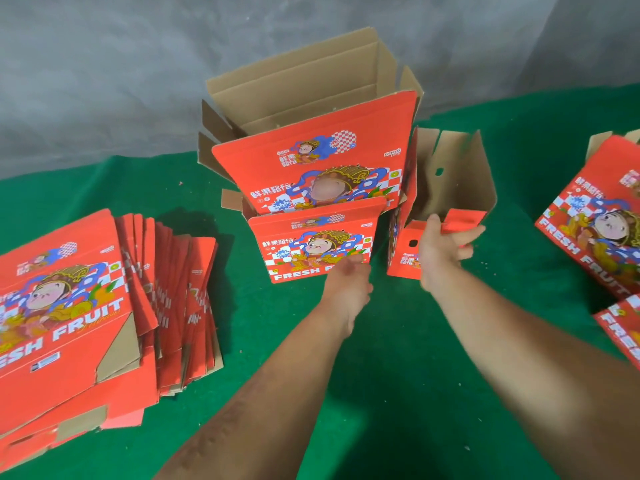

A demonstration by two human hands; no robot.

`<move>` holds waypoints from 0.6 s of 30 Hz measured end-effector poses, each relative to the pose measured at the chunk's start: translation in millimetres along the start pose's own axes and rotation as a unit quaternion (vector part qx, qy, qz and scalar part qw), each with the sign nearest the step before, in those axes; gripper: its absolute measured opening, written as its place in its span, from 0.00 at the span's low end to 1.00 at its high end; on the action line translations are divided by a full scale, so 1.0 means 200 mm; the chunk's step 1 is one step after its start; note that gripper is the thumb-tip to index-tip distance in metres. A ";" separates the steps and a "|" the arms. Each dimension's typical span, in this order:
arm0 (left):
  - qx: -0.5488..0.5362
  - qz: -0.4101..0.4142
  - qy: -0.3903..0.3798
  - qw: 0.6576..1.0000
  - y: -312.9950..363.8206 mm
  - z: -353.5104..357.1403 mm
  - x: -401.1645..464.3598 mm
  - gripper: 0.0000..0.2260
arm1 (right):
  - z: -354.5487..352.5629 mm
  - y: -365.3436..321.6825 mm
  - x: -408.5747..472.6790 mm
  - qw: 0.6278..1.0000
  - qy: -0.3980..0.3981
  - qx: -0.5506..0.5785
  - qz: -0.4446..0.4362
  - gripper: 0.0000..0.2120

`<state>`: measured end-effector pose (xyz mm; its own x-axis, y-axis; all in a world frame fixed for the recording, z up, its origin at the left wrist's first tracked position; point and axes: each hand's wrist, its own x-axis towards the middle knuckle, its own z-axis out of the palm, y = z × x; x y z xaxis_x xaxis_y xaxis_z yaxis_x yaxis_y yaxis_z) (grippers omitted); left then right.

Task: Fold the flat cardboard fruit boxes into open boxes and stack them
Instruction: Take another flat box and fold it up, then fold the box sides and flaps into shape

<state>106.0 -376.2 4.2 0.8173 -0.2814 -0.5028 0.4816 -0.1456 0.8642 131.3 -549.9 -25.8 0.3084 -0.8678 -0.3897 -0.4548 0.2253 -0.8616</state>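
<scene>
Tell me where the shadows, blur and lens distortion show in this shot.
Head view: soft overhead light; dark shadow right of the flat box pile and under the arms; right hand slightly motion-blurred; wide-angle bending at the edges; printed face on the stacked open boxes smeared out.

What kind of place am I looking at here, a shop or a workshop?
Probably a makeshift packing area for fruit boxes, not a shop. A pile of flat red cartons lies on a green cloth, folded open boxes are stacked in the middle, and grey sheeting hangs behind.
</scene>
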 end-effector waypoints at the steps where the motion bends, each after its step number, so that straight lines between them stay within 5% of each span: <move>1: -0.001 0.006 0.008 1.000 -0.02 -0.01 -0.01 0.11 | 0.02 0.06 -0.08 1.000 -0.015 0.009 -0.001 0.43; 7: -0.018 0.083 0.066 0.994 -0.15 -0.16 -0.09 0.18 | 0.13 0.28 -0.67 0.948 -0.249 0.053 -0.193 0.33; 11: -0.031 0.125 0.153 0.980 -0.25 -0.52 -0.20 0.21 | 0.24 0.38 -0.98 0.896 -0.365 -0.079 -0.240 0.15; 18: -0.019 0.116 0.278 0.953 -0.40 -1.21 -0.42 0.20 | 0.58 0.54 -1.51 0.783 -0.495 -0.203 -0.316 0.11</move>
<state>75.6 -111.5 -25.7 0.9398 0.2456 -0.2376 0.2692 -0.1035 0.9575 84.9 -211.7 -39.3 0.9847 0.0661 -0.1610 -0.1153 -0.4448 -0.8882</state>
